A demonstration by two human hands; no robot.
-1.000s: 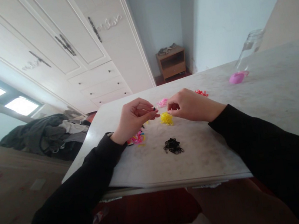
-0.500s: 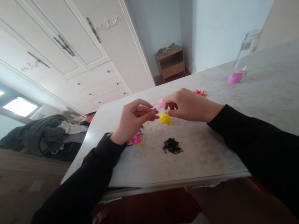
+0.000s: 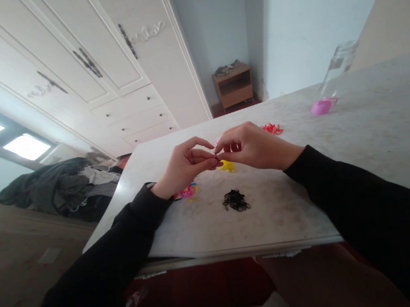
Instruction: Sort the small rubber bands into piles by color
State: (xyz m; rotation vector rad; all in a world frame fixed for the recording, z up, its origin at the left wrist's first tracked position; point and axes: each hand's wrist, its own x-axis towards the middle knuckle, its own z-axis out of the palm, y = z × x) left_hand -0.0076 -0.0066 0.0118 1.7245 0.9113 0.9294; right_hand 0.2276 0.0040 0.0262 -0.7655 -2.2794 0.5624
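Observation:
Over the table, my left hand (image 3: 187, 164) and my right hand (image 3: 251, 146) meet at the fingertips. Both are closed in a pinch on a tiny dark piece that looks like a black rubber band (image 3: 216, 157), mostly hidden by the fingers. Directly beyond and below the fingertips lies a heap of yellow rubber bands (image 3: 227, 167), partly covered by my right hand. Nearer to me is a loose pile of black rubber bands (image 3: 235, 200). Mixed pink, blue and yellow bands (image 3: 188, 192) show beside my left wrist. Behind my right hand are red bands (image 3: 272, 128).
A clear bottle (image 3: 337, 69) with pink at its lower end rests on the table (image 3: 374, 149) at the far right. Beyond the table are a white wardrobe (image 3: 131, 72) and a small wooden cabinet (image 3: 234, 87). Dark clothes (image 3: 52, 191) are heaped at the left.
My right hand has moved slightly left, and its fingertips now touch those of my left hand at the small dark band. The piles on the table have not moved.

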